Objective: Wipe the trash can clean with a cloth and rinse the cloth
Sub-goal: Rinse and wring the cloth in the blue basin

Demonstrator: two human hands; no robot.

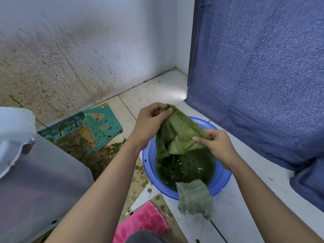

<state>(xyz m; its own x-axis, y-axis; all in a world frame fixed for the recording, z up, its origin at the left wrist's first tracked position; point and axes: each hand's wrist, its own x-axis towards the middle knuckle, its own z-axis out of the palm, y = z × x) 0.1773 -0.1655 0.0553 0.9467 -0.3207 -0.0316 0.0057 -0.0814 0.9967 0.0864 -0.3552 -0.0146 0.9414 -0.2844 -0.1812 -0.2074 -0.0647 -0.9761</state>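
Note:
A wet green cloth (178, 134) hangs spread between both hands above a blue basin (221, 179) of dark green water. My left hand (150, 120) pinches the cloth's upper corner; my right hand (215, 142) grips its lower right edge. The cloth's bottom hangs just above or at the water surface. At the left stands the grey trash can (40, 186) with its white lid (12, 137) tilted open.
A grey-blue knitted rag (194, 197) drapes over the basin's near rim. A pink cloth (140, 223) lies on cardboard (140, 174) at the bottom. Stained cardboard sheets (91, 130) cover the floor by the wall. A blue curtain (259, 76) hangs at the right.

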